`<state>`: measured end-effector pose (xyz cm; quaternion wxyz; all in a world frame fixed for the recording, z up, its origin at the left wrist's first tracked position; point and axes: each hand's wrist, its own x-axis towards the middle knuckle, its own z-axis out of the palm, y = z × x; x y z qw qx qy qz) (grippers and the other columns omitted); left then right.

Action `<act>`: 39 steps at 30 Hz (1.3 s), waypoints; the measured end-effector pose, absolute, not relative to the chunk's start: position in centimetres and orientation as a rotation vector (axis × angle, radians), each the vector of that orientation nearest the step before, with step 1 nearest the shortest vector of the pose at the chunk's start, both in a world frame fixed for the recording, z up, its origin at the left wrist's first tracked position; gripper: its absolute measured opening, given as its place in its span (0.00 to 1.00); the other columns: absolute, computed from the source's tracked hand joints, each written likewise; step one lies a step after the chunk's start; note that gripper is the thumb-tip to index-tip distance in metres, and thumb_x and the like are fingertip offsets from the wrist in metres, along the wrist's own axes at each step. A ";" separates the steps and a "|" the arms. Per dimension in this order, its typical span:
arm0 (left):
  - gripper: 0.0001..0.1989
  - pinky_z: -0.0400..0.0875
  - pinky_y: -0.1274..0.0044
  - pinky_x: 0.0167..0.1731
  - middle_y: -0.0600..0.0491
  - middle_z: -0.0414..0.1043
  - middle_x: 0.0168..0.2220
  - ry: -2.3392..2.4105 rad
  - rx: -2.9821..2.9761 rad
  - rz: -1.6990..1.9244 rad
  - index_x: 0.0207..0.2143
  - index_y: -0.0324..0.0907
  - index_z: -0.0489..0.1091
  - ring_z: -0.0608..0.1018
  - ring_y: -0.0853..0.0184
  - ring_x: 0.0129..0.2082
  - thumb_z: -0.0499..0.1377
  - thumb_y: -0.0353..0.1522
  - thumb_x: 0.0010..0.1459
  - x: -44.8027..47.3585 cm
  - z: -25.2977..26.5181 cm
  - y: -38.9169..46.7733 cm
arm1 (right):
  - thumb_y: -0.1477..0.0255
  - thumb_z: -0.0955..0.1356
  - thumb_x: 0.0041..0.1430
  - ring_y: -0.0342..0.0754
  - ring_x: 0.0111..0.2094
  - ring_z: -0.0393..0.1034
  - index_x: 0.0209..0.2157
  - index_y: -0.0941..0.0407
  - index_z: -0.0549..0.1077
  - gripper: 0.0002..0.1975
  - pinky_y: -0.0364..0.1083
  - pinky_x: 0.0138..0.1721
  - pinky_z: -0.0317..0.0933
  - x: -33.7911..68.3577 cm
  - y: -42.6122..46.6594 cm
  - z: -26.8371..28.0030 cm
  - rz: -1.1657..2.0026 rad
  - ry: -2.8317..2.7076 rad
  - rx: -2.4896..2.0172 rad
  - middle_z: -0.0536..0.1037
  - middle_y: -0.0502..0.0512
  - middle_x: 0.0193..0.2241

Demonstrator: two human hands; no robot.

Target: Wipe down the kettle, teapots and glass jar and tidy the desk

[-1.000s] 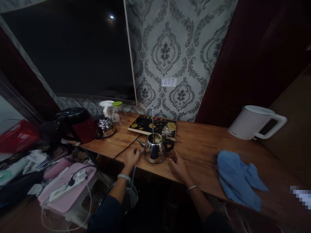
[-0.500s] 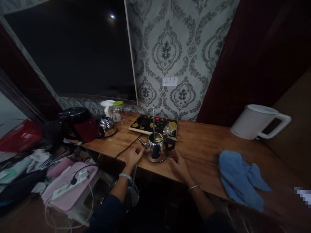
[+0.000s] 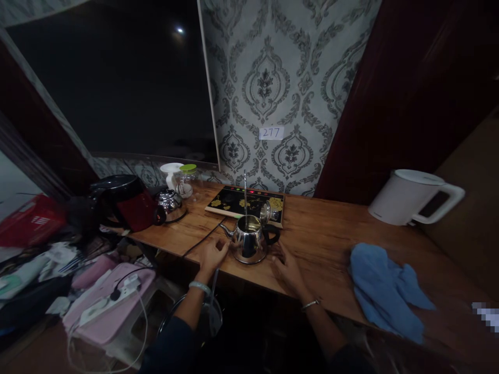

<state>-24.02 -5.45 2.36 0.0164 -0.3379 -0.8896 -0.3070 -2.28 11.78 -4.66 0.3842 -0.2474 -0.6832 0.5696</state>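
A shiny metal teakettle (image 3: pixel 249 249) stands on the wooden table near its front edge, spout to the left and black handle to the right. Its lid (image 3: pixel 265 212) is tipped up at the back. Behind or over its mouth rises a thin metal tube (image 3: pixel 245 193); whether water flows from it I cannot tell. My left hand (image 3: pixel 212 255) rests at the table edge below the spout, fingers loosely bent and holding nothing. On the other side, my right hand (image 3: pixel 287 266) lies by the kettle's base, below the handle, with fingers apart and nothing in them.
Behind the kettle lies a black electric tea stove (image 3: pixel 234 201) with gold flowers and a red light. To the left are a second metal kettle (image 3: pixel 171 203), a green-lidded glass jar (image 3: pixel 187 182) and a red-black appliance (image 3: pixel 130 202). Rightward are a blue cloth (image 3: pixel 380 285) and white electric kettle (image 3: pixel 405 197).
The view has shifted very slightly. Both hands stay beside the kettle, and the kettle has not moved on the table.
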 end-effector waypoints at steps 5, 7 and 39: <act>0.14 0.61 0.76 0.29 0.52 0.78 0.28 -2.767 -1.082 -0.973 0.30 0.42 0.75 0.78 0.63 0.31 0.60 0.43 0.60 -24.1 2.2 -5.4 | 0.61 0.70 0.52 0.58 0.48 0.77 0.60 0.55 0.71 0.33 0.60 0.55 0.68 -2.2 11.6 -4.7 1.463 -1.693 -0.667 0.82 0.61 0.48; 0.15 0.61 0.75 0.29 0.51 0.77 0.28 -2.757 -1.078 -0.958 0.30 0.42 0.74 0.78 0.63 0.31 0.60 0.43 0.60 -24.1 2.2 -5.4 | 0.60 0.70 0.53 0.58 0.51 0.76 0.58 0.54 0.72 0.31 0.60 0.58 0.66 -2.1 11.5 -4.6 1.466 -1.675 -0.657 0.81 0.62 0.50; 0.26 0.74 0.69 0.47 0.45 0.74 0.49 -2.507 -1.270 -1.225 0.59 0.44 0.71 0.78 0.57 0.48 0.61 0.43 0.61 -25.5 0.1 -5.5 | 0.51 0.69 0.58 0.59 0.61 0.71 0.61 0.50 0.72 0.32 0.62 0.61 0.64 -1.3 11.4 -3.1 1.635 -1.688 -0.532 0.76 0.61 0.60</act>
